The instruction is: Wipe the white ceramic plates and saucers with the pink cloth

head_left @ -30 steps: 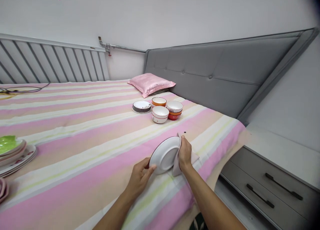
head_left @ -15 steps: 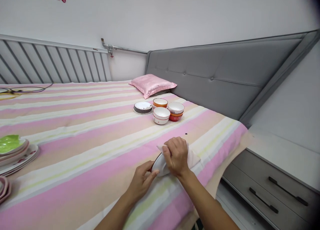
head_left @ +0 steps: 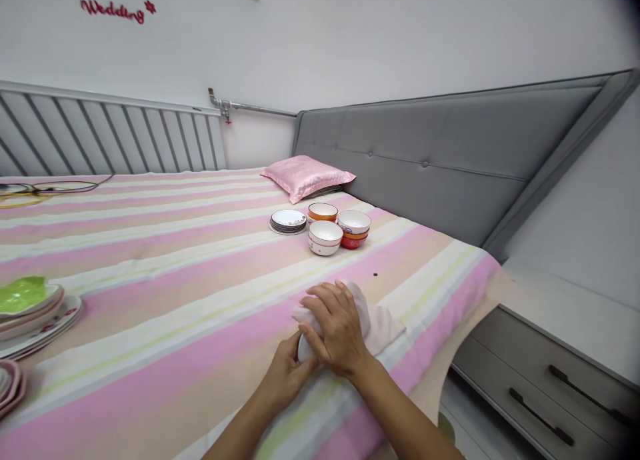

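Near the bed's edge, my left hand [head_left: 289, 372] grips the near-left rim of a white bowl [head_left: 303, 351], thumb inside and fingers outside. Most of the bowl is hidden by my right hand and the cloth. My right hand [head_left: 336, 330] is closed over a pale pink cloth [head_left: 386, 330] and presses it onto the bowl. One end of the cloth trails right onto the striped bedsheet [head_left: 200, 367]. Beyond my hands stand stacked bowls: a white pair [head_left: 325, 239], an orange-rimmed stack [head_left: 323, 211] and a stack with a red bowl [head_left: 354, 230] at the bottom.
Left of the bowls is a stack of small plates [head_left: 289, 220]. A pink pillow [head_left: 307, 177] lies by the grey headboard [head_left: 400, 150]. More plates [head_left: 45, 327] with a green leaf-shaped dish [head_left: 23, 295] and pink dishes [head_left: 13, 388] are at far left. A nightstand [head_left: 565, 353] stands right.
My right hand has moved left across the bowl with the cloth, covering more of it. My left hand still holds the rim. The view has tilted slightly up.
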Motion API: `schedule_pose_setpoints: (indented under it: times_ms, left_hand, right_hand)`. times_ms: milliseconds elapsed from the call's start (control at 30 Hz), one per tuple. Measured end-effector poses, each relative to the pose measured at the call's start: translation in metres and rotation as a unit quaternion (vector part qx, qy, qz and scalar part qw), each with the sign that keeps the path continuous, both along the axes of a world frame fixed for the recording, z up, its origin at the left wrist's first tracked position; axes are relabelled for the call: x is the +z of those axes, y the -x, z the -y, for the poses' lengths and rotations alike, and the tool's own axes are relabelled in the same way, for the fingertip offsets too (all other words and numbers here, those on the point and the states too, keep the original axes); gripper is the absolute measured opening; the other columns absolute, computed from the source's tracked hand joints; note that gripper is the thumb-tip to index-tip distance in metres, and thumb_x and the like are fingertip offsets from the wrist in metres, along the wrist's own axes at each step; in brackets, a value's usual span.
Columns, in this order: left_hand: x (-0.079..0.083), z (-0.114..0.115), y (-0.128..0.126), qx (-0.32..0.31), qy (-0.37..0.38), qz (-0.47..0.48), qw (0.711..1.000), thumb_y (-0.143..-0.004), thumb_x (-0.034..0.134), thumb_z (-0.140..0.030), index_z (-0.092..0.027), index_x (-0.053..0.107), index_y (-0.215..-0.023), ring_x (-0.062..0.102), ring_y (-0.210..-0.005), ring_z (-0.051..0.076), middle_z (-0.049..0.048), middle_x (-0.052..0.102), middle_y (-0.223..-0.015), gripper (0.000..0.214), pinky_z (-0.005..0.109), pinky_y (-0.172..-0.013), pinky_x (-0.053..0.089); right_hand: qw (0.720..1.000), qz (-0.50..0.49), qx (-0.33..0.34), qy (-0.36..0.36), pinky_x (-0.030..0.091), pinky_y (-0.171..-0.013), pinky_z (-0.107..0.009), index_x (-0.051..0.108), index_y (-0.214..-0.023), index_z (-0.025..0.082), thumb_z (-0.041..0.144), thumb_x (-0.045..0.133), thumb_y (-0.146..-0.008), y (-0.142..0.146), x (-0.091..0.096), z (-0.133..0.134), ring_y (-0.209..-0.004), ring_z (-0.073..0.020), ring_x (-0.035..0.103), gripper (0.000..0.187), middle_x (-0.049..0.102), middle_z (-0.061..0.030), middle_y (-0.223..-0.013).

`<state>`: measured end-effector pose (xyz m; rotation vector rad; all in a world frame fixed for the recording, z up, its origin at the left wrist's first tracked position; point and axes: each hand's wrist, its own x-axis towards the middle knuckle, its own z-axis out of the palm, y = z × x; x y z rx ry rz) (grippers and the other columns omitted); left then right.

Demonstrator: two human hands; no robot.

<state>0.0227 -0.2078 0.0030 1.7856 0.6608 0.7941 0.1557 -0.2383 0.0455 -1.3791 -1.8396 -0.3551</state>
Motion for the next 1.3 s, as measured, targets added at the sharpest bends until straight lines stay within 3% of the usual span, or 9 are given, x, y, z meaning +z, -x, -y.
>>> schedule_pose_setpoints:
  times_ms: [100,233,433,600,800,1067,1300]
  left_hand:
    - [0.003,-0.002,-0.001,-0.001,0.030,0.032,0.999,-0.075,0.058,-0.031,-0.014,0.060,-0.091,0.056,-0.087,0.023,0.0065,0.066,-0.094,0.023,0.031,-0.076,0.044]
    - [0.004,-0.004,-0.001,-0.020,0.087,0.066,0.994,-0.074,0.060,-0.031,-0.013,0.059,-0.096,0.057,-0.086,0.024,0.0069,0.066,-0.092,0.028,0.034,-0.076,0.045]
    - [0.004,-0.003,0.000,-0.056,0.160,0.105,0.980,-0.073,0.061,-0.030,-0.013,0.056,-0.111,0.057,-0.091,0.025,0.0097,0.064,-0.102,0.042,0.038,-0.080,0.045]
    - [0.005,-0.003,0.000,-0.052,0.196,0.131,0.970,-0.073,0.063,-0.029,-0.015,0.055,-0.115,0.057,-0.093,0.025,0.0095,0.064,-0.104,0.045,0.039,-0.082,0.045]
    - [-0.001,-0.006,0.001,0.004,0.288,0.187,0.939,-0.072,0.065,-0.024,-0.016,0.051,-0.120,0.057,-0.098,0.023,0.0110,0.062,-0.111,0.051,0.035,-0.085,0.045]
    - [-0.004,-0.015,0.003,0.100,0.414,0.301,0.853,-0.074,0.064,-0.018,-0.018,0.045,-0.124,0.060,-0.099,0.025,0.0126,0.062,-0.112,0.054,0.036,-0.083,0.050]
    - [-0.009,-0.029,0.005,0.119,0.426,0.423,0.791,-0.082,0.052,-0.013,-0.017,0.045,-0.125,0.062,-0.096,0.019,0.0115,0.064,-0.109,0.044,0.029,-0.085,0.050]
  right_hand:
    - [1.000,0.020,-0.003,0.012,0.019,-0.104,-0.048,0.047,-0.123,0.023,0.035,0.044,-0.083,0.003,-0.004,-0.002,-0.127,-0.0258,0.028,0.042,0.041,-0.0067,-0.133]
    - [0.999,0.010,-0.017,0.034,0.017,-0.104,-0.052,0.038,-0.130,0.029,0.032,0.039,-0.086,0.001,-0.010,-0.007,-0.132,-0.0260,0.019,0.044,0.027,-0.0041,-0.143]
    - [0.990,-0.107,-0.066,0.059,0.016,-0.104,-0.053,0.032,-0.133,0.031,0.029,0.031,-0.090,-0.014,-0.017,-0.015,-0.133,-0.0238,0.016,0.043,0.022,-0.0024,-0.145]
    - [0.965,-0.229,-0.071,0.106,0.018,-0.106,-0.048,0.023,-0.136,0.032,0.033,0.023,-0.093,-0.026,-0.034,-0.019,-0.133,-0.0189,0.016,0.044,0.018,-0.0006,-0.146]
    - [0.936,-0.307,-0.072,0.156,0.015,-0.108,-0.045,0.015,-0.139,0.030,0.039,0.020,-0.092,-0.024,-0.059,-0.025,-0.135,-0.0169,0.009,0.047,0.012,-0.0001,-0.147]
    - [0.963,-0.170,-0.086,0.192,0.017,-0.108,-0.049,0.011,-0.140,0.027,0.037,0.022,-0.092,-0.007,-0.069,-0.019,-0.135,-0.0212,0.004,0.051,0.006,-0.0008,-0.148]
    - [0.988,0.010,-0.032,0.151,0.018,-0.106,-0.053,0.017,-0.139,0.027,0.037,0.033,-0.090,0.016,-0.058,-0.008,-0.135,-0.0255,0.007,0.053,0.011,-0.0019,-0.147]
